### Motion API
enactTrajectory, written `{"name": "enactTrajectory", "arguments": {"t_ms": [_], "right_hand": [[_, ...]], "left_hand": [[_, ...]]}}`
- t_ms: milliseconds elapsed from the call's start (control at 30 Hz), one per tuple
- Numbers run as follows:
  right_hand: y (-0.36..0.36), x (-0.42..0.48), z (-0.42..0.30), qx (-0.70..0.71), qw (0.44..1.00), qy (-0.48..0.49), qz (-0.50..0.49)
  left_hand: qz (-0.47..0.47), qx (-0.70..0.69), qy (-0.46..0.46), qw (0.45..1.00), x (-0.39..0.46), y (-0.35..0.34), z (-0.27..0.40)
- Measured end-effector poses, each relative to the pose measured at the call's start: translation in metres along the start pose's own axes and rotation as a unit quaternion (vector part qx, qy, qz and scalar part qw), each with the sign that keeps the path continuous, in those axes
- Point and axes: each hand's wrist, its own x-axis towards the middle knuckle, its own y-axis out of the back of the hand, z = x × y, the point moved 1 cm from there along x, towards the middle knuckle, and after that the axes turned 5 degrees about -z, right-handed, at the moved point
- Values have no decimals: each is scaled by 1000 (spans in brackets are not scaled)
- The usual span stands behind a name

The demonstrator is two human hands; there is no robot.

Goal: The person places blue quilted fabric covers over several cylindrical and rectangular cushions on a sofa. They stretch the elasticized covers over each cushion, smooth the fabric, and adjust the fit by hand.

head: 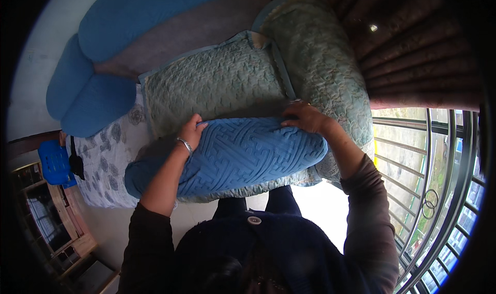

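Note:
A long blue cushion (255,154) with a raised geometric pattern stands on its edge across the front of a sofa. My left hand (191,131), with a silver bangle at the wrist, pinches its upper edge left of the middle. Toward the right end, my right hand (304,117) grips the same edge, thumb on the near face and fingers mostly hidden behind it. Behind the cushion, a green quilted cover (213,84) lies on the seat, its far right corner folded over.
Another quilted cover drapes the sofa's right arm (321,57). Blue back cushions (151,15) rest at the far left. A floral white cloth (110,162) covers the left seat, near a blue plastic stool (54,164). Metal window bars (428,166) and a brown curtain (410,42) stand right.

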Motion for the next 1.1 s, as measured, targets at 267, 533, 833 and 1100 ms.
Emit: {"name": "enactTrajectory", "arguments": {"t_ms": [267,533,833,1100], "right_hand": [[-22,28,-9,38,995,-73,-53],[-61,108,-136,-83,995,47,-21],[-145,130,-300,-201,966,154,48],[-143,153,-290,-266,947,165,67]], "left_hand": [[-312,-69,127,939,-38,73,-24],[-213,29,123,969,-113,168,-114],[72,131,203,968,-183,209,-241],[363,51,169,915,-187,178,-310]]}}
